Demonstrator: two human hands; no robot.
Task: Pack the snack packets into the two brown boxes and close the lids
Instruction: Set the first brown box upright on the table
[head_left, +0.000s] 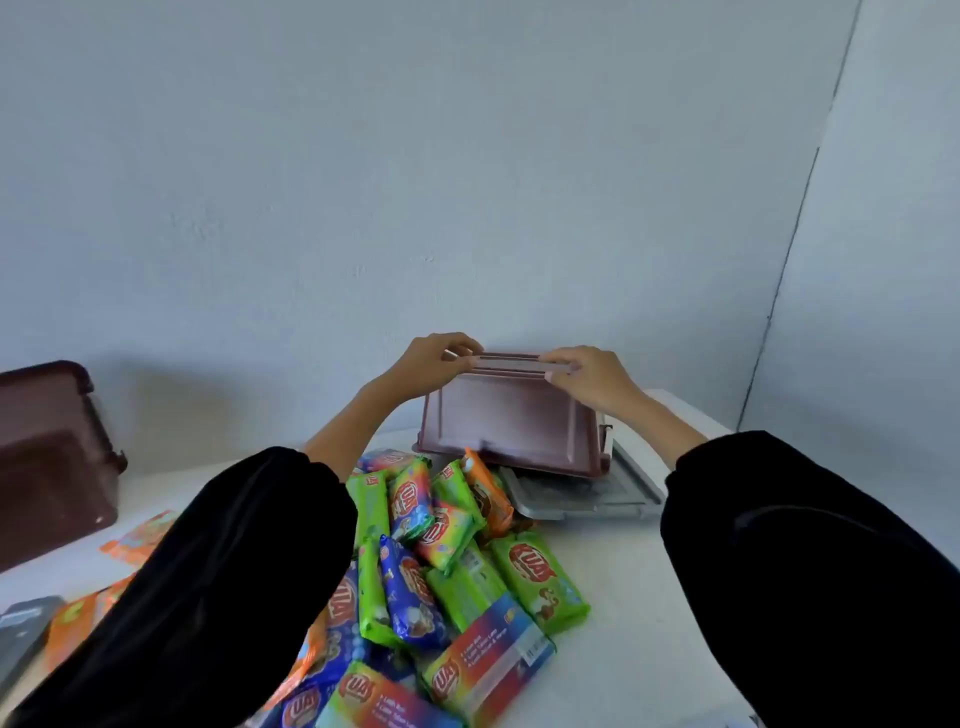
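Observation:
A brown box (511, 423) stands tilted at the back of the white table, its far edge raised. My left hand (434, 361) grips the left end of that raised edge. My right hand (589, 376) grips the right end. A heap of snack packets (447, 561) in green, blue and orange lies in front of the box, and some lean against its near side. A second brown box (49, 462) sits at the far left with its lid on. Whether the tilted piece is the box's lid or its base I cannot tell.
A grey, clear-looking tray or lid (597, 499) lies under the tilted box at the right. Orange packets (137, 538) lie flat at the left. A dark grey object (21, 631) is at the lower left edge. A wall stands close behind the table (623, 597).

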